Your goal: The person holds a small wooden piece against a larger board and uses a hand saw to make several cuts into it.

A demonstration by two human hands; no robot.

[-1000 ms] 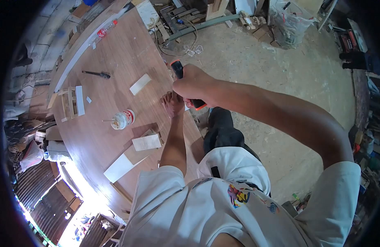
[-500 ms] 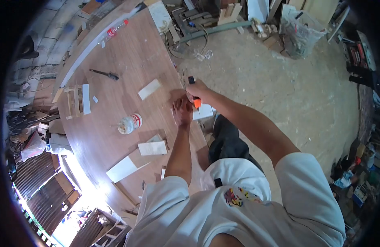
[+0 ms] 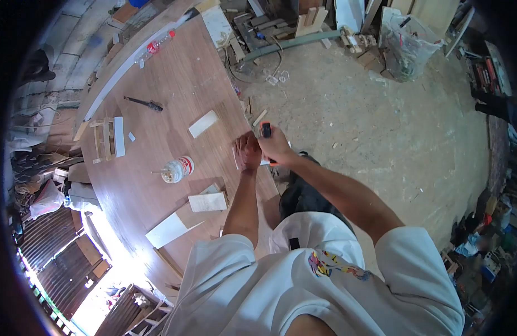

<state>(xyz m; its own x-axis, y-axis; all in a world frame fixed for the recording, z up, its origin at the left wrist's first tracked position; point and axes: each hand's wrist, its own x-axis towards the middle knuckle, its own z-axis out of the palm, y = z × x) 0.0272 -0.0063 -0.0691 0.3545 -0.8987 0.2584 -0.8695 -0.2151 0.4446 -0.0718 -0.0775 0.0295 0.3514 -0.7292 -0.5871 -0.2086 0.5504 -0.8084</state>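
Observation:
My left hand [image 3: 247,152] lies pressed down on a white piece of board [image 3: 264,163] at the table's right edge, its fingers stretched out. Most of the board is hidden by my hands. Close beside it, just past the edge, my right hand [image 3: 276,144] is wrapped round an orange-and-black hand tool [image 3: 266,130]. The black end with an orange rim sticks out above my fist, and a bit of orange shows below. Whatever blade or tip the tool has cannot be seen.
On the wooden table [image 3: 158,134] are a glue jar [image 3: 177,169], a pale wood strip [image 3: 203,124], white board pieces [image 3: 208,201], a dark slim tool [image 3: 143,103] and a small wooden frame [image 3: 103,140]. A plastic bottle [image 3: 153,47] lies farther back. A bag [image 3: 407,53] stands on the floor.
My right hand has moved toward my body with the orange-and-black hand tool, covering more of the board. A wood scrap on the floor beyond it now shows. My left hand stays put.

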